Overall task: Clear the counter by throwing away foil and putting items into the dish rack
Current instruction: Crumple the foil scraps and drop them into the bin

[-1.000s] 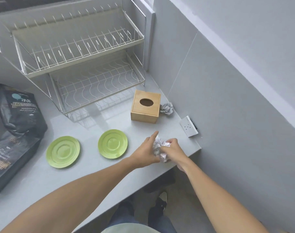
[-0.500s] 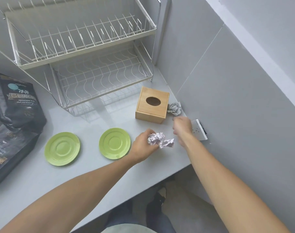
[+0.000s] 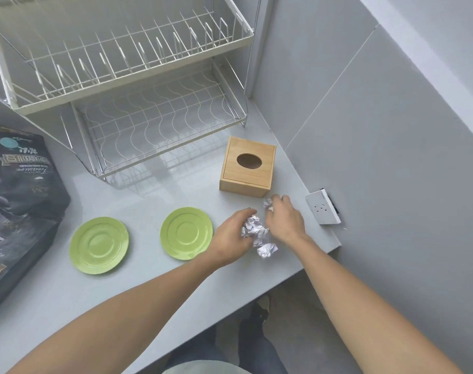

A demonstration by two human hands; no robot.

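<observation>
My left hand [image 3: 234, 233] is closed around a crumpled wad of silver foil [image 3: 258, 237] just above the counter's right part. My right hand [image 3: 285, 218] sits beside it with its fingers curled on a smaller foil ball [image 3: 267, 204] in front of the wooden box. Two green plates [image 3: 99, 244] [image 3: 186, 232] lie flat on the grey counter [image 3: 149, 287], left of my hands. The white two-tier wire dish rack [image 3: 138, 76] stands at the back with nothing in it.
A wooden tissue box [image 3: 247, 166] stands just behind my right hand. A white wall socket [image 3: 323, 209] sticks out at the right, near the counter's corner. A large black bag [image 3: 17, 201] fills the left side. The counter's front edge drops to the floor below.
My right hand let go of the big foil wad, reached back to the small foil ball beside the box and closed on it. The view has shifted closer to the counter.
</observation>
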